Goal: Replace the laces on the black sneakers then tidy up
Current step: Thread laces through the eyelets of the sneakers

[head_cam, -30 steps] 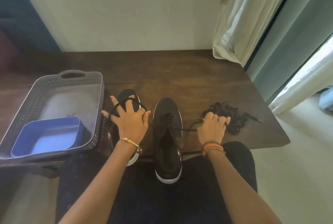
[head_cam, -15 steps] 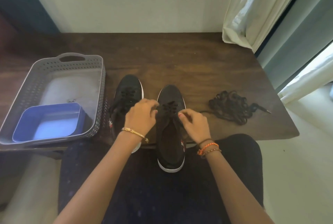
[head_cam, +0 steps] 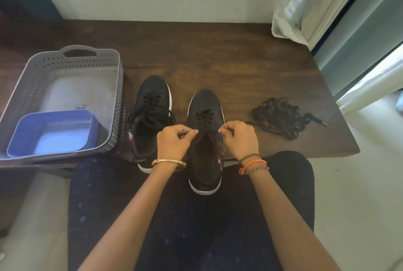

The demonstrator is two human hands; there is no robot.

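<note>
A black lace-up sneaker with a white sole (head_cam: 205,140) lay at the near edge of a dark wooden table (head_cam: 218,57), its heel overhanging. The left hand (head_cam: 173,142) and right hand (head_cam: 238,139) each pinched a black lace end over it. Its laced twin (head_cam: 150,118) sat left; a heap of loose black laces (head_cam: 281,117) lay right; a grey perforated basket (head_cam: 72,61) stood far left.

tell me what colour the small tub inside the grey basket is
Blue. The small tub sits in the near corner of the grey basket, seen in the head view.
</note>
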